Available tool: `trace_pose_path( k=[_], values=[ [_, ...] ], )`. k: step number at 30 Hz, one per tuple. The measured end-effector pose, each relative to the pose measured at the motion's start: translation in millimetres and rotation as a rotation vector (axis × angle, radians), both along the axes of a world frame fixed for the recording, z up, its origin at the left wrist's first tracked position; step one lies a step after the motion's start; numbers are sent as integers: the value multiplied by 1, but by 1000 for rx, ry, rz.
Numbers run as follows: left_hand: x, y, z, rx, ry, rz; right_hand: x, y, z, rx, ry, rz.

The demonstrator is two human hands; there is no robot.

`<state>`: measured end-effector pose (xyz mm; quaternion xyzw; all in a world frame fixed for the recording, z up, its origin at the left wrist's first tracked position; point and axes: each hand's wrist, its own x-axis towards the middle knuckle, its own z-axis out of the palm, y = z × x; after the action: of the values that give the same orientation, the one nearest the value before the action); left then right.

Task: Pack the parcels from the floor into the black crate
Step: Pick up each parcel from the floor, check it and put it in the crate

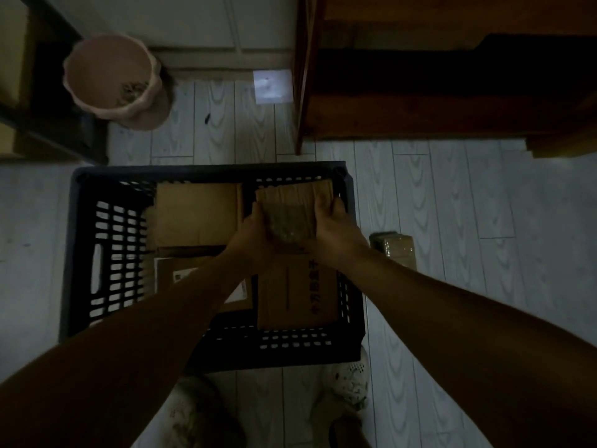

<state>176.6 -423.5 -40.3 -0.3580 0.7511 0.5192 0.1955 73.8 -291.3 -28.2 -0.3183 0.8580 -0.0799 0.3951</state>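
Left grip (255, 228) and right grip (332, 225) clasp a taped parcel (290, 202) by opposite sides, level, to fit the one-o'clock gap of the black crate (206, 171); another parcel (395, 250) lies outside at three o'clock.

Pink bin (111, 80), wood cabinet (452, 76).

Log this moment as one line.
parcel: held at crate far right corner | left grip: holds parcel | right grip: holds parcel | floor parcel: beside crate, unpacked
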Motion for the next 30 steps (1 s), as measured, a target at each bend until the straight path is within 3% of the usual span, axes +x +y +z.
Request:
trace_pose_path(
  k=[4,6,9,12,15,22,30],
  values=[
    [-12,4,-25,-94,-60,-52,-4,-4,-22,103,48,27],
    [-15,0,-33,-145,-72,-83,-5,-6,-25,107,164,66],
    [-16,-6,-35,-384,-156,-263,-10,-2,-29,117,324,202],
    [-16,-7,-23,-546,-244,-448,-16,4,-29,151,195,195],
    [-14,-7,4,-500,-296,-456,-16,7,-14,148,86,165],
    [31,-4,121,-386,-378,-365,19,58,115,111,-71,33],
    [54,68,337,-292,-217,-161,32,97,305,63,-12,83]
  ],
)
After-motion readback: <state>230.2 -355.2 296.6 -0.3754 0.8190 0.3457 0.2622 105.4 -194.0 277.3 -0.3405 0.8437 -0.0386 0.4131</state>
